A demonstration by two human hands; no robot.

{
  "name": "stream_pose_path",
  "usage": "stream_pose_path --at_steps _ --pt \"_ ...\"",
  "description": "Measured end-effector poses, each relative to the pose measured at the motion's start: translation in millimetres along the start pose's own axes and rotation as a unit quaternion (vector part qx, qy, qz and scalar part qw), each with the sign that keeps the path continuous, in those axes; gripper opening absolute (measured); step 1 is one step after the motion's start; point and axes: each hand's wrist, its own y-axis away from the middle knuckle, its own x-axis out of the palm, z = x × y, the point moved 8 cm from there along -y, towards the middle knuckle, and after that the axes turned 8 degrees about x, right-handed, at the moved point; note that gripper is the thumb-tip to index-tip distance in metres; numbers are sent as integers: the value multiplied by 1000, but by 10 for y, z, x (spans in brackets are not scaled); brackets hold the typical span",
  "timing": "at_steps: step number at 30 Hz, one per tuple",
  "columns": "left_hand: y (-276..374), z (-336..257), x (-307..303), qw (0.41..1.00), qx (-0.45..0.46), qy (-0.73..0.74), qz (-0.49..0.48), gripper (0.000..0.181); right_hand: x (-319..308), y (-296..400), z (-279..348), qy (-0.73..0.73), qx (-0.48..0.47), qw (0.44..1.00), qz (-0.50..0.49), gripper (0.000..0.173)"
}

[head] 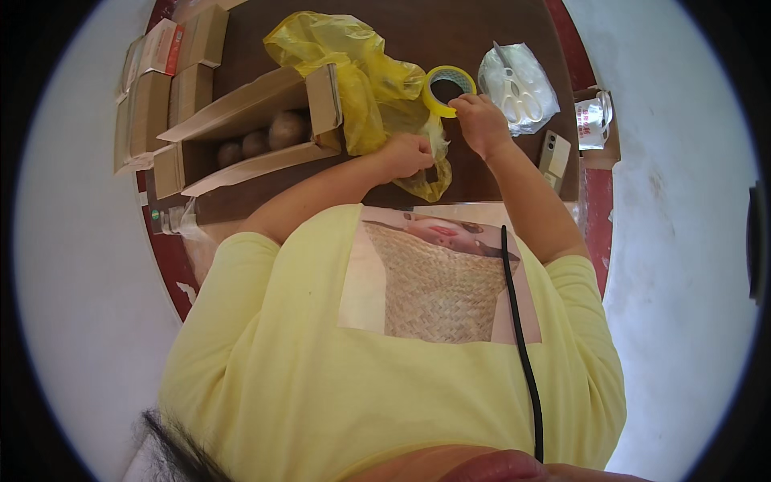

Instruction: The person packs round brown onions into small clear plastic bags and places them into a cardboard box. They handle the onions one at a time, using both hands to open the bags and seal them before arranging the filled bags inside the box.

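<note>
My right hand (482, 123) pinches the near edge of a roll of clear packing tape (431, 102), which has a yellow rim and stands by the bags. To its left, my left hand (405, 155) has its fingers closed on the gathered end of a translucent yellow plastic bag (437, 184). A pale crumpled strip (438, 135) lies between the two hands; whether it is tape or bag film, I cannot tell. Left of the bag, an open cardboard box (241, 169) holds several round brown objects (288, 129). The bag's bulk (361, 72) spreads beyond the box's right end.
White-handled scissors (518, 99) rest on a clear plastic bag (542, 78) at the right. A phone (554, 153) lies near the right edge of the dark table (482, 30). Several cardboard boxes (150, 111) stand at the left. A carton (608, 153) with a white packet (589, 123) sits beyond the table's right edge.
</note>
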Motion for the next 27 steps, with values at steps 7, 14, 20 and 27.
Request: stream_pose_path --at_steps 7,14,20,27 --pt "189 -113 247 985 57 -88 137 7 63 22 41 22 -11 1000 8 26" --pt "453 -430 424 937 230 -193 179 7 80 19 82 38 -19 999 -8 22" --pt "481 -714 23 838 361 -405 -64 9 64 23 81 40 -12 999 4 23" --pt "-49 -290 35 876 239 -417 -36 11 43 10 82 49 -19 999 14 30"
